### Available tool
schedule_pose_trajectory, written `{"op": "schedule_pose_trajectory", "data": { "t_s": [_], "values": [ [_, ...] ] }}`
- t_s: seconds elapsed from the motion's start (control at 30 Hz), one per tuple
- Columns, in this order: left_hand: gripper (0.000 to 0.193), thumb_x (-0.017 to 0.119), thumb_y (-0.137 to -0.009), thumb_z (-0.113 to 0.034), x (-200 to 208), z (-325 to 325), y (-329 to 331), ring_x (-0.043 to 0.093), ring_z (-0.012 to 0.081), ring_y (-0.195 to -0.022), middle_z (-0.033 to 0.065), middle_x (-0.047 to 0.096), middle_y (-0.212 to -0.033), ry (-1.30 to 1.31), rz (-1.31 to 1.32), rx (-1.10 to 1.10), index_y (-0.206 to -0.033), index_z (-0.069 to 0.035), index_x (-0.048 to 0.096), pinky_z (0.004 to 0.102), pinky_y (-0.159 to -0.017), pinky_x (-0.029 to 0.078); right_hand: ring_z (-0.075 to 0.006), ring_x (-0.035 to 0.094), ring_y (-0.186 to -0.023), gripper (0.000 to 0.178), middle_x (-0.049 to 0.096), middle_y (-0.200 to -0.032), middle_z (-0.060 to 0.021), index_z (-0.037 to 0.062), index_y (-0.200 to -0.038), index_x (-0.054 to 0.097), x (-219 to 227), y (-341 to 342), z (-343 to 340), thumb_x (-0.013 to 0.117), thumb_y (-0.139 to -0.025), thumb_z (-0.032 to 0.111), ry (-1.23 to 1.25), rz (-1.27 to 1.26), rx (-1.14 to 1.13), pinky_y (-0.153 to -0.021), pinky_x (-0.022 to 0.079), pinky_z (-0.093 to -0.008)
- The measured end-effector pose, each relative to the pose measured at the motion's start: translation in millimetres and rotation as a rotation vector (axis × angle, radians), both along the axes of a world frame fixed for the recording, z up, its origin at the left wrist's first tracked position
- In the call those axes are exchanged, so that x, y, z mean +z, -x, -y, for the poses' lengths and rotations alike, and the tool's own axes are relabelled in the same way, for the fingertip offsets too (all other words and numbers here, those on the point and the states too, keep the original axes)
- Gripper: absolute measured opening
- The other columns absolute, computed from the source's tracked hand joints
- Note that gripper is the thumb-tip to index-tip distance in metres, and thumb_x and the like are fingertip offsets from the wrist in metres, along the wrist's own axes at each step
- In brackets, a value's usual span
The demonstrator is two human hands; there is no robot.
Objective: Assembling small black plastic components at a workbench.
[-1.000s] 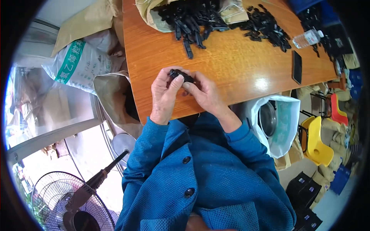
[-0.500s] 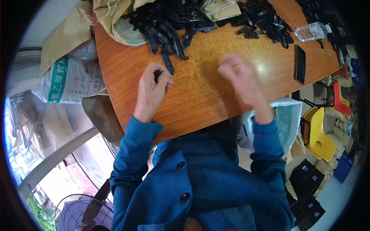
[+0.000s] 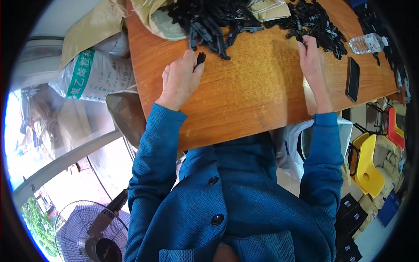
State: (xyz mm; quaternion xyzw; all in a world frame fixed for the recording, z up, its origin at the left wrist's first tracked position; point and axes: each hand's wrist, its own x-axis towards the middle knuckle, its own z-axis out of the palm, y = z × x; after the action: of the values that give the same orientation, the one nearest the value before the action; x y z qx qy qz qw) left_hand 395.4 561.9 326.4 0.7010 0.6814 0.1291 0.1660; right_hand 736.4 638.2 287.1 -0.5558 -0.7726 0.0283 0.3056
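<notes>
My left hand (image 3: pixel 180 79) is closed around a black plastic piece (image 3: pixel 200 58), whose dark end sticks out past the thumb. It hovers above the wooden table (image 3: pixel 244 91), just in front of a heap of long black plastic parts (image 3: pixel 207 31). Farther right, my right hand (image 3: pixel 312 63) reaches to the near edge of a second heap of smaller black parts (image 3: pixel 321 28). Its thumb and forefinger are pinched together at a small black part (image 3: pixel 299 38); the fingers partly cover it.
A beige sack (image 3: pixel 168 26) lies open beside the left heap. On the right are a clear plastic bottle (image 3: pixel 366 44) and a black phone (image 3: pixel 352 79). White bags (image 3: pixel 102 74) stand off the table's left side. A fan (image 3: pixel 94 236) is at lower left, a yellow chair (image 3: pixel 369 168) at right.
My right hand has moved right and away from me, from over the table's middle to the right heap. The left hand has turned, and its black piece now shows more. The view has shifted slightly.
</notes>
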Motion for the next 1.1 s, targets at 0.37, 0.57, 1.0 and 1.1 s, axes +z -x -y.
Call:
{"op": "schedule_pose_trajectory", "data": {
  "t_s": [0.37, 0.57, 1.0, 1.1],
  "values": [
    [0.027, 0.06, -0.093, -0.023, -6, 82, 16, 0.056, 0.0061, -0.061, 0.0027, 0.062, -0.084, 0.052, 1.381, 0.376, -0.111, -0.004, 0.06, 0.0183, -0.047, 0.042, -0.0057, 0.049, -0.053, 0.027, 0.061, -0.081, -0.0051, 0.0032, -0.123, 0.048, 45, 194, 159, 0.044, -0.099, 0.015, 0.856, -1.103, 0.458, -0.048, 0.039, -0.0173],
    [0.037, 0.053, -0.096, -0.026, 15, 118, 25, 0.06, 0.0091, -0.073, 0.0063, 0.063, -0.089, 0.043, 1.374, 0.176, -0.121, 0.0, 0.055, 0.0198, -0.046, 0.044, -0.0053, 0.046, -0.049, 0.022, 0.059, -0.074, -0.006, 0.0026, -0.12, 0.044, 47, 211, 183, 0.042, -0.1, 0.012, 0.722, -0.947, 0.457, -0.045, 0.038, -0.0179],
    [0.025, 0.063, -0.089, -0.011, 8, 151, -5, 0.057, 0.0081, -0.077, 0.0031, 0.061, -0.088, -0.239, 1.538, 0.364, -0.109, 0.002, 0.058, 0.0214, -0.065, 0.049, -0.0033, 0.044, -0.049, 0.016, 0.056, -0.071, -0.0012, 0.0037, -0.105, 0.054, 42, 233, 208, 0.045, -0.1, 0.016, 0.561, -0.954, 0.365, -0.042, 0.035, -0.0181],
    [0.024, 0.063, -0.089, -0.013, 5, 155, -5, 0.057, 0.0084, -0.078, 0.0036, 0.063, -0.09, -0.202, 1.513, 0.423, -0.108, 0.002, 0.06, 0.0215, -0.067, 0.049, -0.0054, 0.048, -0.055, 0.011, 0.054, -0.066, -0.0009, 0.0036, -0.099, 0.056, 38, 233, 209, 0.048, -0.098, 0.011, 0.545, -0.853, 0.333, -0.047, 0.038, -0.0229]
  ]
}}
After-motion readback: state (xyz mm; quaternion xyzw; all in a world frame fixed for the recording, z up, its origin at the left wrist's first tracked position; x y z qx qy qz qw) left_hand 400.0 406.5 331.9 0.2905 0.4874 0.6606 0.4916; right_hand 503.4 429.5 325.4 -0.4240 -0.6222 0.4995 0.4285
